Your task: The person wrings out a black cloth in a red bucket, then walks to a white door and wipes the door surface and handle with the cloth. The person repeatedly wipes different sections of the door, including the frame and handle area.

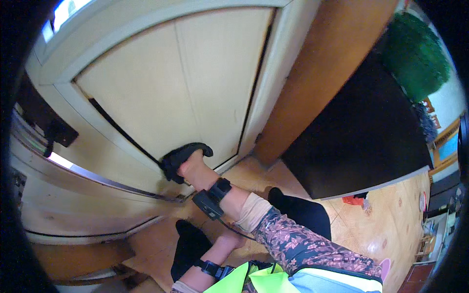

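My right hand (193, 164) reaches up to a cream panelled door (139, 84), against the lower part of its panel. Bunched around the fingers is a black cloth (174, 157), which touches the panel near its dark lower groove and hides the fingertips. A black strap with a small boxed device (208, 205) sits on the right wrist, and a cable runs from it into the flowered sleeve. My left hand (232, 238) hangs low over the floor, beneath the right forearm. Its fingers are partly covered, so their pose is unclear. The left wrist bears a strap (210, 269) too.
An orange-brown wooden post (315, 73) stands beside the door, next to a large black panel (359, 132). Both my dark-clad feet (190, 241) stand on the tiled floor (381, 223). Farther right lie a red item (352, 200) and a green bushy thing (414, 55).
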Demonstrator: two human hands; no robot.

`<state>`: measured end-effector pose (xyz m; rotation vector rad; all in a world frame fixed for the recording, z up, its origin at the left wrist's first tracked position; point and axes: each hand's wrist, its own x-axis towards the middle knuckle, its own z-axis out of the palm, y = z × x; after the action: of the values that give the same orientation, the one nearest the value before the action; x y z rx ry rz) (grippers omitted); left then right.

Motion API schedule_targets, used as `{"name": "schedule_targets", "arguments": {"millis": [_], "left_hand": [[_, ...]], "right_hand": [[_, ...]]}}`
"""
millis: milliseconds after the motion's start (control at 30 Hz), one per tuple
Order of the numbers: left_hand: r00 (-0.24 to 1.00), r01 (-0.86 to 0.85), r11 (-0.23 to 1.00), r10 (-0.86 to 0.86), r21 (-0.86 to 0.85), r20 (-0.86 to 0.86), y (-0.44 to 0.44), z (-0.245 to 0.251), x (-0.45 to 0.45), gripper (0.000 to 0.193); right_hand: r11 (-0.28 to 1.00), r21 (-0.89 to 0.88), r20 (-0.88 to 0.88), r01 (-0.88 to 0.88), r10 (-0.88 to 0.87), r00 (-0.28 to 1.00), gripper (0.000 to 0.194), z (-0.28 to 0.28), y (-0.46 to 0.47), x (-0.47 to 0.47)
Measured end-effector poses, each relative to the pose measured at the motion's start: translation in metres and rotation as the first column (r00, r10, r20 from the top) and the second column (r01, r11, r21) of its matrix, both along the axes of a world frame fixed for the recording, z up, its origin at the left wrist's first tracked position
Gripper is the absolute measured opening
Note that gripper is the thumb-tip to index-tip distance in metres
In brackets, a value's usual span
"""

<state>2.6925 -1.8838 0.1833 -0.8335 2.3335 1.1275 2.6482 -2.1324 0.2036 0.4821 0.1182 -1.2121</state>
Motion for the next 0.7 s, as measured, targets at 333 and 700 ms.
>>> {"name": "schedule_targets", "arguments": {"millis": [333, 700], "left_hand": [[0.913, 0.391, 0.898, -0.350, -0.202, 0.211, -0.016, -0.015, -0.013, 0.044], [0.977, 0.213, 0.951, -0.209, -0.223, 0.041, -0.013, -0.014, 0.001, 0.041]], "right_hand": [[0.845, -0.473, -0.374, 0.248, -0.448, 0.812, 0.053, 0.193, 0.117, -0.128], [0.483, -0.875, -0.040, -0.044, -0.162, -0.986, 0.088, 0.245, -0.024, -0.227]]}}
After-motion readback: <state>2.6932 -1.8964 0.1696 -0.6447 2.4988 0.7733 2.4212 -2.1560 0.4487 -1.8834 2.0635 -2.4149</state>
